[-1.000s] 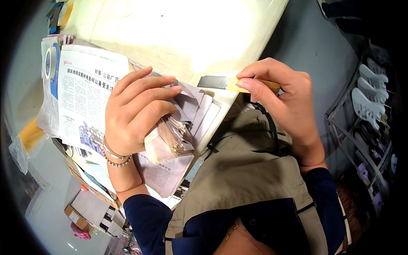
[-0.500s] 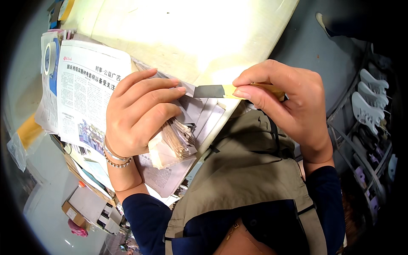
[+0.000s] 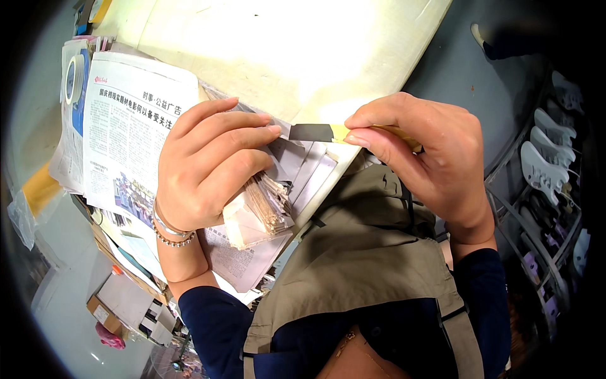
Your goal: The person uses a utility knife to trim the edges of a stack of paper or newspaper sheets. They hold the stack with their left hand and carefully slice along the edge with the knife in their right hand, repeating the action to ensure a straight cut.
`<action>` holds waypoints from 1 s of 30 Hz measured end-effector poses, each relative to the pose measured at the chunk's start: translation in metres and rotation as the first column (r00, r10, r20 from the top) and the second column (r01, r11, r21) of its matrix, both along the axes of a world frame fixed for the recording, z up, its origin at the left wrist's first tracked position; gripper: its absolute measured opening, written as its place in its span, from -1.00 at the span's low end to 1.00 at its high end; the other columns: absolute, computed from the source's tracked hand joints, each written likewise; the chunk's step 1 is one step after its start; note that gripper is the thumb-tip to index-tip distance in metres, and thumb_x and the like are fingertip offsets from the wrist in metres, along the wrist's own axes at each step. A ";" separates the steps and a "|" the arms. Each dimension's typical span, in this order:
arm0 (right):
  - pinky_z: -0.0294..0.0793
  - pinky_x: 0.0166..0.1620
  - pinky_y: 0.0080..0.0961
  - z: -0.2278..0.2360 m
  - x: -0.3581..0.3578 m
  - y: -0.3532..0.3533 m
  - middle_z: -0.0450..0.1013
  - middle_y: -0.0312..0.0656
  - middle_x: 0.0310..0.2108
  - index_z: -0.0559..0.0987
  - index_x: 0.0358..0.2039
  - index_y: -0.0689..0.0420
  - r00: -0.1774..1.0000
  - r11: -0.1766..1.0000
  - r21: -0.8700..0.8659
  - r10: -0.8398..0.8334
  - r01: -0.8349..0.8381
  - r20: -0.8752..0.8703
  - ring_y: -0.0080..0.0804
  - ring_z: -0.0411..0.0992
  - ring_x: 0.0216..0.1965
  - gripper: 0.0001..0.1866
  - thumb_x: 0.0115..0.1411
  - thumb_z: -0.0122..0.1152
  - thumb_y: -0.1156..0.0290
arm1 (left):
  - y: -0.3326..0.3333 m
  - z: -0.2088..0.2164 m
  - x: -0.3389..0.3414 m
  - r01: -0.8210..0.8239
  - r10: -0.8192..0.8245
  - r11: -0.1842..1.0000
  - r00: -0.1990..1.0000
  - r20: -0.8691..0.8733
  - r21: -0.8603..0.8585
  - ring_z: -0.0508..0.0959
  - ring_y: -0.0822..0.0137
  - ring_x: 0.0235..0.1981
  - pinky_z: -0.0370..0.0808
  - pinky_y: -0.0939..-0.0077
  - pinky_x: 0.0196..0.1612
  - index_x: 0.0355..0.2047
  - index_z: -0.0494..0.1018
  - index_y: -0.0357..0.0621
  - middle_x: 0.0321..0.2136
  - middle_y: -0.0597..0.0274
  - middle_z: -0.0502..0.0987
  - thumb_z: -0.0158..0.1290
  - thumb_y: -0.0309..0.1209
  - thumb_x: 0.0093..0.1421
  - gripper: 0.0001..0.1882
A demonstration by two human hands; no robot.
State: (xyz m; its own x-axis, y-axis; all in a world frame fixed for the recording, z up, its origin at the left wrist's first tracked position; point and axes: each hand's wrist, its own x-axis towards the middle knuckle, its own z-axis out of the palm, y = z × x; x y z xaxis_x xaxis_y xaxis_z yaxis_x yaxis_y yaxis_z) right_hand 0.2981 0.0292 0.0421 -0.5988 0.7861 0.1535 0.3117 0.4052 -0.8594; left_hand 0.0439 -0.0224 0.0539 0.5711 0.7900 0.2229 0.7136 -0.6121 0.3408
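Our left hand (image 3: 205,167) lies fingers-forward over paper, any grasp beneath it hidden from us; our right hand (image 3: 435,148) pinches thumb to forefinger. Our pale counter (image 3: 246,57) stretches toward 12 o'clock. From the left hand, a printed newspaper (image 3: 120,123) lies at 10, a folded paper bundle (image 3: 255,215) at 4. Smallest, near half past 2, our right hand grips a yellow-and-dark flat tool (image 3: 312,132), its end just beside the left hand. Should that narrow pinch slip, or paper slide, we could be nicked.
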 end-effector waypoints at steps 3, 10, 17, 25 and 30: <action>0.44 -0.43 -0.62 -0.001 -0.001 0.000 0.58 -0.17 -0.46 0.63 -0.37 0.23 1.000 1.000 0.012 -0.002 0.001 0.013 -0.43 0.54 -0.49 -0.91 0.07 0.37 0.60 | 0.000 -0.001 0.000 0.003 -0.003 1.000 1.000 0.004 0.001 0.64 0.22 -0.17 0.51 0.17 0.03 -0.53 0.48 -0.09 -0.31 0.25 0.66 0.10 -0.39 -0.01 -0.93; 0.43 -0.44 -0.62 0.000 -0.001 0.000 0.59 -0.17 -0.45 0.64 -0.37 0.22 1.000 0.999 0.039 -0.004 0.003 0.027 -0.43 0.54 -0.49 -0.90 0.07 0.38 0.58 | 0.000 -0.002 -0.001 0.005 -0.005 1.000 1.000 0.004 0.000 0.64 0.22 -0.17 0.51 0.17 0.04 -0.53 0.49 -0.10 -0.31 0.25 0.66 0.10 -0.39 -0.03 -0.93; 0.43 -0.45 -0.61 0.001 -0.002 0.001 0.59 -0.18 -0.46 0.64 -0.38 0.20 1.000 0.998 0.060 0.000 -0.002 0.028 -0.41 0.54 -0.50 -0.90 0.06 0.39 0.58 | 0.000 0.000 0.001 -0.007 0.007 1.000 1.000 -0.003 0.006 0.66 0.20 -0.18 0.53 0.16 0.02 -0.54 0.48 -0.07 -0.33 0.24 0.68 0.13 -0.38 -0.03 -0.92; 0.42 -0.46 -0.60 0.001 -0.002 0.000 0.59 -0.17 -0.47 0.64 -0.38 0.20 0.999 0.996 0.085 0.005 -0.008 0.034 -0.40 0.54 -0.51 -0.90 0.06 0.39 0.57 | -0.001 -0.002 -0.002 0.002 -0.002 1.000 1.000 0.007 0.001 0.64 0.21 -0.17 0.51 0.17 0.03 -0.53 0.49 -0.10 -0.32 0.25 0.66 0.11 -0.39 -0.04 -0.92; 0.42 -0.46 -0.59 0.002 -0.002 0.001 0.58 -0.17 -0.47 0.64 -0.39 0.20 0.999 0.995 0.103 0.000 -0.005 0.043 -0.39 0.54 -0.51 -0.90 0.05 0.39 0.57 | 0.000 -0.002 -0.001 0.008 -0.008 1.000 1.000 0.008 0.001 0.64 0.21 -0.17 0.52 0.17 0.03 -0.53 0.49 -0.10 -0.31 0.24 0.66 0.11 -0.39 -0.04 -0.92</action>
State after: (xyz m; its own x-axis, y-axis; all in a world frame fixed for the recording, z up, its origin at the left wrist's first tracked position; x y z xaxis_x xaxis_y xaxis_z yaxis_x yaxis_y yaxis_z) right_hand 0.2958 0.0298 0.0436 -0.6084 0.7659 0.2081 0.3461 0.4920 -0.7988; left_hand 0.0425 -0.0224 0.0517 0.5759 0.7849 0.2287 0.7055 -0.6185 0.3459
